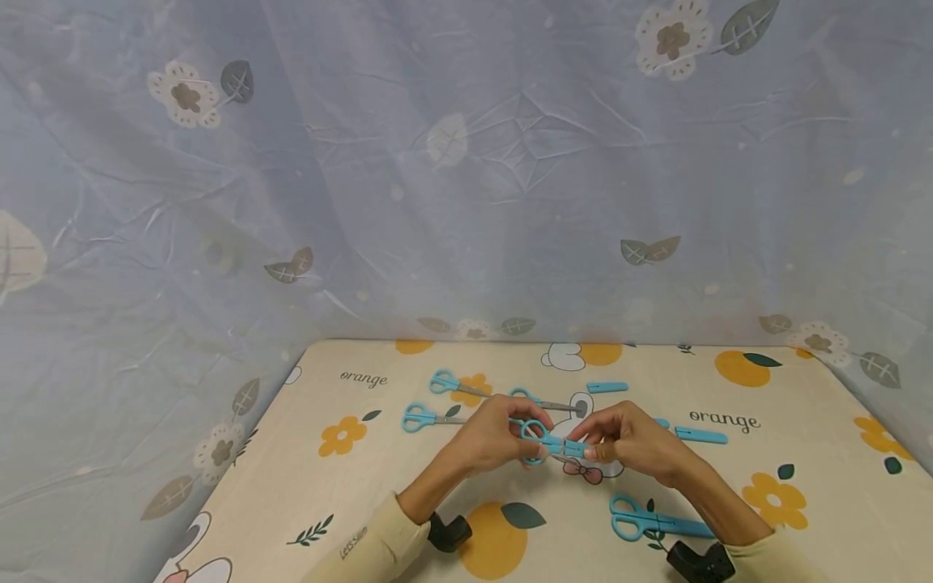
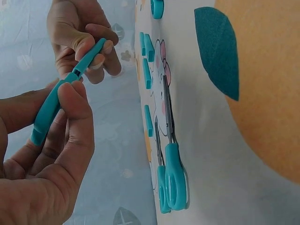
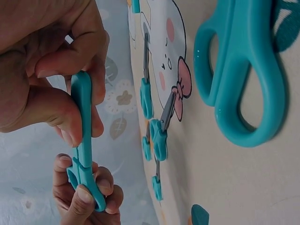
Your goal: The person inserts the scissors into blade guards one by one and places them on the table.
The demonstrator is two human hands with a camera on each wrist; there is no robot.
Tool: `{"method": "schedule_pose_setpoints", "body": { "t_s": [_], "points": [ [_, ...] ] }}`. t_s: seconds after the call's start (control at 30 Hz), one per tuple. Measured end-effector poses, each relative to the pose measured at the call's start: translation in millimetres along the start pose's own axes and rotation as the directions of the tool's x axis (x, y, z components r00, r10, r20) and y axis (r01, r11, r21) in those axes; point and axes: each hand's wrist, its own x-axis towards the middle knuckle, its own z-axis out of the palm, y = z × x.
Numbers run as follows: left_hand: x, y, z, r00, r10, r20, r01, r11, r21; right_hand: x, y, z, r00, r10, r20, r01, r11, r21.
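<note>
My left hand point(image 1: 496, 433) grips a pair of scissors point(image 1: 535, 435) by its light-blue handles, above the table. From the other side my right hand point(image 1: 634, 443) pinches a matching blue blade cover point(image 1: 576, 448) between thumb and fingers. The cover point(image 3: 83, 112) lies in line with the scissors, its mouth close against the handles point(image 3: 88, 185); the blades are hidden. A small dark gap shows at the joint in the left wrist view. Below my right forearm lies another pair of scissors point(image 1: 632, 517) with its blue cover on.
Several uncovered scissors, such as one pair point(image 1: 419, 418) and another point(image 1: 443, 381), lie at the left and middle, blades pointing right. Loose blue covers lie at the back point(image 1: 607, 387) and right point(image 1: 701, 436). A patterned cloth point(image 1: 372, 510) covers the table; a curtain point(image 1: 466, 202) hangs behind.
</note>
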Motion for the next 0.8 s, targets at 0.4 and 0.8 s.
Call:
{"method": "schedule_pose_setpoints", "body": {
  "t_s": [0.4,0.8],
  "points": [
    [0.0,-0.9,0.1,0.997,-0.074,-0.016,0.073,0.995,-0.070,2.0,-1.2,3.9,1.000,-0.005,-0.019,0.005,1.000,0.008],
    [-0.7,-6.9,-0.3,0.999,-0.039,0.013,0.039,0.999,-0.004,4.3,1.9,3.3,0.997,-0.015,0.073,0.011,0.998,0.055]
  ]
}}
